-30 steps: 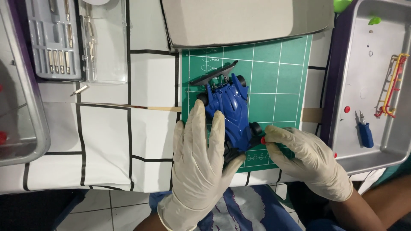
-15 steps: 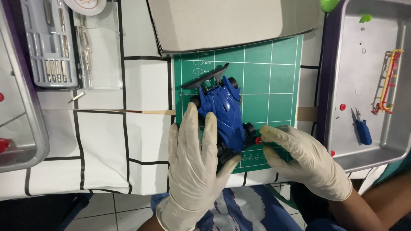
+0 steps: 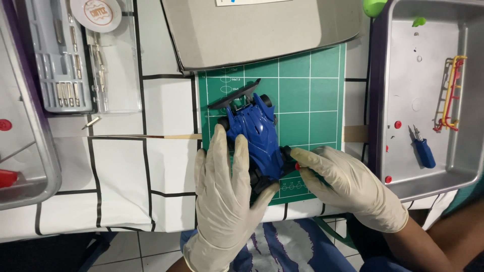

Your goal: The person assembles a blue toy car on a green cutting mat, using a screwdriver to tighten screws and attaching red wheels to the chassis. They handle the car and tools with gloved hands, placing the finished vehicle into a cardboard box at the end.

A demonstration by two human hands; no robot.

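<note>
Your left hand (image 3: 227, 196) lies flat, fingers spread over the blue toy car (image 3: 256, 136) | your right hand (image 3: 348, 184) pinches, fingertips together on the car's side by a red part (image 3: 297, 165) | car sits on the green cutting mat (image 3: 307, 95), near the metal tray (image 3: 403, 184).

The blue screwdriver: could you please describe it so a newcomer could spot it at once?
Look to the metal tray right of the green cutting mat. The blue screwdriver lies on the tray floor near its front edge, left of the yellow and red ladder-like part; it is the only blue thing there.
</note>
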